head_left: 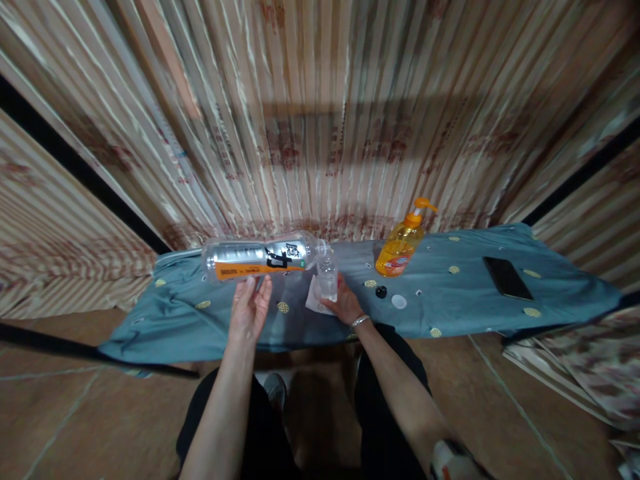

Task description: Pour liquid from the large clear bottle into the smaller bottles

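Observation:
A large clear plastic bottle [257,259] with a silver and orange label lies level in the air, its neck pointing right. My left hand [250,307] holds it from below, with part of the grip hidden behind the bottle. The bottle's mouth meets the top of a small clear container [327,280]; whether they touch I cannot tell. My right hand [346,303], with a bracelet at the wrist, is closed around the container's lower right side. Clear liquid seems to be inside it. Just left of the right hand, a pale paper or cloth [315,299] shows beside the container.
A pump bottle [397,248] of orange liquid stands right of my hands. In front of it lie a black cap [381,292] and a white round lid [399,301]. Farther right rests a dark phone [508,278]. A teal cloth [465,293] covers the narrow table; curtains [320,120] hang behind.

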Motion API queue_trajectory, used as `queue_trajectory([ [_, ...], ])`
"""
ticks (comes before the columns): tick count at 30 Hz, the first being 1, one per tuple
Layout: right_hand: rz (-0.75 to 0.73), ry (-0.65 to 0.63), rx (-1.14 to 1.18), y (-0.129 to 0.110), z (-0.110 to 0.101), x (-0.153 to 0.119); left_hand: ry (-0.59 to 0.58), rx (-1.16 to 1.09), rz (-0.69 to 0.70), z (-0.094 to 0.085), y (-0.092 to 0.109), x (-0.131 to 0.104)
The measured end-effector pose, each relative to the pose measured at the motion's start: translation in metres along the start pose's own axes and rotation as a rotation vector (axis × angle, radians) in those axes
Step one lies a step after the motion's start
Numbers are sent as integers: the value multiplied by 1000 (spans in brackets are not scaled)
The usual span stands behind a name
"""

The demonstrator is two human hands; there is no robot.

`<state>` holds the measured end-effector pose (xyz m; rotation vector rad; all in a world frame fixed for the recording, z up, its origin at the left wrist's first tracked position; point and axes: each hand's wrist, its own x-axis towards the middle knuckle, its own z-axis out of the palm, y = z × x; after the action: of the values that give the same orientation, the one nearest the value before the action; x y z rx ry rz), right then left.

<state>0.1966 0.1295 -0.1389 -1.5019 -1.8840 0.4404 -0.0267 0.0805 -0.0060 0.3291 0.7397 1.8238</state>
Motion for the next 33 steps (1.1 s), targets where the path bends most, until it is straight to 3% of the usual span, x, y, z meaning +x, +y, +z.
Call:
queue_trajectory([
  [19, 56, -56, 63, 7, 1, 1, -63, -31, 22, -4, -7, 2],
  [33, 24, -12, -4, 9, 4, 0, -55, -28, 19, -3, -9, -1],
])
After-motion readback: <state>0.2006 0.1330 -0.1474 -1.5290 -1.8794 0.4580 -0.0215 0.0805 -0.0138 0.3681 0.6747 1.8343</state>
